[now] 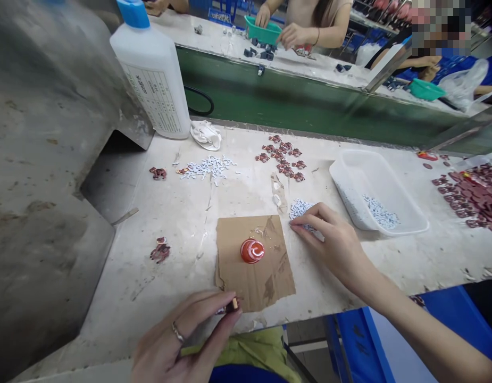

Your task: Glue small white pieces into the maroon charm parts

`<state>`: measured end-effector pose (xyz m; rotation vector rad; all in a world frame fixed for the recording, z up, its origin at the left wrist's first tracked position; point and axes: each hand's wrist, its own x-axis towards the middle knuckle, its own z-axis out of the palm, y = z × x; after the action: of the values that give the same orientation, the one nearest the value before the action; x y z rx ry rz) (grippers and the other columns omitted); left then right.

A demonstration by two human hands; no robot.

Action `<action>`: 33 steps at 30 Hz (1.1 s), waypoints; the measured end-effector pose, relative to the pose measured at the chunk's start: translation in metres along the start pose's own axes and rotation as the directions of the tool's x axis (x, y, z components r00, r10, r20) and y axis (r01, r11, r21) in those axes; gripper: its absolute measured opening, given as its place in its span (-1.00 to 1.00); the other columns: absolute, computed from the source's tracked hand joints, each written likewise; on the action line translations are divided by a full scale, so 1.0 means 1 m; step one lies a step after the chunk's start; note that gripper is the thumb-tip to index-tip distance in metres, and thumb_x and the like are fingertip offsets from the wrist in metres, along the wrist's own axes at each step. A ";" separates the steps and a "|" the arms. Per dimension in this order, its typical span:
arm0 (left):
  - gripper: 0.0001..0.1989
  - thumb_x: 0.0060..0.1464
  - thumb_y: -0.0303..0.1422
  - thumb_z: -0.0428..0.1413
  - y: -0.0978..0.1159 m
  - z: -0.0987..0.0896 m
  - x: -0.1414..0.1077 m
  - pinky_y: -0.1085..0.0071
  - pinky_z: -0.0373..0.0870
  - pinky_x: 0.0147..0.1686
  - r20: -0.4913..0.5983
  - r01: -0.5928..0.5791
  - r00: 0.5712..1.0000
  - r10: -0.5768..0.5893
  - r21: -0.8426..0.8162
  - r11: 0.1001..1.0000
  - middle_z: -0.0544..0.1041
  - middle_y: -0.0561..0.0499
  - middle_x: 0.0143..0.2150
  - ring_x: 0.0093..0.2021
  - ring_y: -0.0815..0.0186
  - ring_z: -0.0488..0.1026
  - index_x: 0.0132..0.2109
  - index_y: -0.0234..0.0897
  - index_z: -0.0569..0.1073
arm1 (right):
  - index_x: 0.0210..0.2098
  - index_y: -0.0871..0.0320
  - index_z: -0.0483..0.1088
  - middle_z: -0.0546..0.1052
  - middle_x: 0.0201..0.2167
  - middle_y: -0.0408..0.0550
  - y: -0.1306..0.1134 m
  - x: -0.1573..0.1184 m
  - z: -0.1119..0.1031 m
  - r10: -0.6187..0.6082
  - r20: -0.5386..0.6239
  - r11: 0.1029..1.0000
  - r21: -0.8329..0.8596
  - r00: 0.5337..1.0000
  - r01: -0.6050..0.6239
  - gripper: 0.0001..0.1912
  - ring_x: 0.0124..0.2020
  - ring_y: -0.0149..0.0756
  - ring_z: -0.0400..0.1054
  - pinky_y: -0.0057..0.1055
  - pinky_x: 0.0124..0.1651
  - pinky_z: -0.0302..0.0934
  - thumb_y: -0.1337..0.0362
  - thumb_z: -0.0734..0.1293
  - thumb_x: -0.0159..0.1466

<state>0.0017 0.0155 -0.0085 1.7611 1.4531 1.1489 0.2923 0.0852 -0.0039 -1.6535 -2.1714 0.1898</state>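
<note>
Between the thumb and fingers of my left hand (190,335) is a small dark red figure piece (230,305), held at the near edge of a cardboard square (269,287). On the cardboard sits a small round red container (252,250) with a glossy swirl. My right hand (335,242) reaches to a small pile of pale blue-white bits (299,209), its thumb and fingertips pinched at the pile's near edge. Whatever is between those fingertips is too small to make out. Another pile of pale blue-white pieces (209,167) lies further left.
A white plastic tub (419,218) with small bits stands right of my right hand. A large bottle (158,80) and metal housing (38,186) are at the left. Dark red pieces (283,155) lie at the back. Beyond a green barrier (238,90), other people's hands handle parts.
</note>
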 end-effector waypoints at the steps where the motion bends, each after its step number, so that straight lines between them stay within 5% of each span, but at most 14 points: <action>1: -0.82 0.21 -0.36 0.24 -0.001 0.000 0.000 0.84 0.46 -0.10 0.002 0.002 1.000 -0.002 -0.006 1.000 0.65 0.45 -0.17 -0.28 0.63 0.62 -0.10 0.11 0.56 | -0.14 0.10 0.53 0.46 -0.23 -0.02 0.002 0.002 -0.001 -0.006 0.024 1.000 0.003 1.000 0.006 -0.87 -0.22 -0.19 0.42 -0.24 -0.19 0.31 0.34 0.32 0.45; 15: -0.84 0.24 -0.38 0.24 -0.003 -0.007 0.002 0.84 0.47 -0.06 0.019 -0.092 0.996 0.091 0.040 0.995 0.67 0.34 -0.15 -0.25 0.59 0.64 -0.05 -0.02 0.55 | -0.12 0.06 0.47 0.64 -0.23 -0.12 -0.011 -0.009 -0.020 -0.076 0.111 0.996 0.046 0.991 0.071 -0.92 -0.24 -0.28 0.56 -0.36 -0.22 0.35 0.33 0.32 0.48; 20: -0.85 0.23 -0.37 0.25 -0.004 -0.005 0.004 0.79 0.53 -0.15 -0.025 -0.098 0.995 0.099 0.019 0.995 0.68 0.32 -0.18 -0.32 0.54 0.64 -0.08 -0.02 0.57 | -0.14 0.08 0.48 0.59 -0.24 -0.08 -0.010 -0.002 -0.019 -0.078 0.263 0.997 -0.001 0.962 0.081 -0.86 -0.30 -0.26 0.50 -0.33 -0.31 0.29 0.33 0.27 0.49; 24: -0.89 0.24 -0.31 0.25 -0.003 -0.005 0.007 0.81 0.52 -0.18 -0.020 -0.131 0.991 0.132 0.051 0.990 0.68 0.32 -0.20 -0.34 0.54 0.65 -0.08 -0.03 0.56 | -0.14 0.11 0.47 0.55 -0.24 -0.04 -0.013 -0.001 -0.017 -0.102 0.248 0.993 -0.026 0.963 0.112 -0.84 -0.27 -0.25 0.45 -0.31 -0.28 0.28 0.33 0.24 0.51; 33: -0.85 0.25 -0.37 0.22 -0.002 -0.009 0.004 0.78 0.55 -0.16 -0.002 -0.080 0.997 0.080 0.027 0.996 0.68 0.32 -0.20 -0.32 0.53 0.66 -0.08 0.03 0.55 | -0.14 0.03 0.52 0.64 -0.26 -0.20 -0.050 0.003 -0.019 -0.036 0.164 0.889 0.456 0.986 -0.044 -0.83 -0.28 -0.40 0.53 -0.46 -0.21 0.38 0.43 0.38 0.37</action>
<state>-0.0071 0.0193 -0.0054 1.8515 1.4174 1.1779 0.2551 0.0708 0.0314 -1.4060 -2.0288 0.8071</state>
